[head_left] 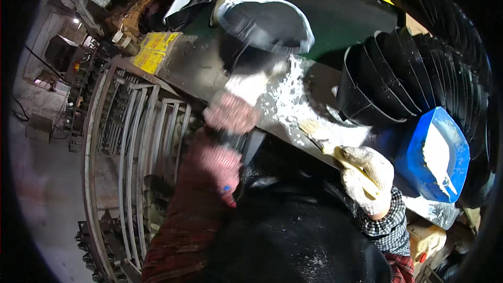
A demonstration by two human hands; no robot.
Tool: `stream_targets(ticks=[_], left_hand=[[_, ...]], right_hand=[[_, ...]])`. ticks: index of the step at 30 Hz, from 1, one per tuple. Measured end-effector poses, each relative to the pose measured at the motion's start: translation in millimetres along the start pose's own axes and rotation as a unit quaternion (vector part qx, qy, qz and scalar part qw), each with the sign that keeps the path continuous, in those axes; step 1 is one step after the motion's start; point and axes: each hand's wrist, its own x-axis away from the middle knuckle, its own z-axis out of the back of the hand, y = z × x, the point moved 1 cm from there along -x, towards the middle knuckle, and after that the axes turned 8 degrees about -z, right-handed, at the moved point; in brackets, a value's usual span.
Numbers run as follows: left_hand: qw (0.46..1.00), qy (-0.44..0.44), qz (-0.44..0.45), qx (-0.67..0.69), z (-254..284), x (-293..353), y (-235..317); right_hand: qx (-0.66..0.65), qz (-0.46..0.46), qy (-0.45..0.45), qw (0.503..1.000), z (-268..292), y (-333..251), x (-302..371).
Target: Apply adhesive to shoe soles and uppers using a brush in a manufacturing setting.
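My left hand (245, 88), in a pale glove with a reddish knitted cuff, reaches forward over the metal bench and is smeared by motion. Its fingers are at the near end of a curved black sheet piece (264, 23) with a white-coated rim; whether they grip it cannot be made out. My right hand (368, 175), also in a whitish glove, is closed around the handle of a flat brush (310, 127). The bristles point away and left, over white paste smeared on the bench (291, 120). Right of this hand stands a blue container (455, 149) holding white paste and a white tool.
Nested black curved pieces (408, 76) stand at the right, beyond the blue container. Another white-edged black piece (183, 13) lies at the far left of the dark green surface (335, 8). A metal rack (133, 167) borders the left, near a yellow package (152, 52).
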Motion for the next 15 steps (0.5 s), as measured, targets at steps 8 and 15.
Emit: stream_targets(ticks=[8, 15], left_hand=[[0.872, 0.086, 0.074, 0.477, 37.6, -21.5, -55.7], [0.932, 0.29, 0.188, 0.109, 219.4, 232.3, -52.6]], right_hand=[[0.018, -0.075, -0.011, 0.997, -10.3, -11.7, 6.0], [0.079, -0.063, -0.098, 0.99, -51.7, -24.4, 0.1]])
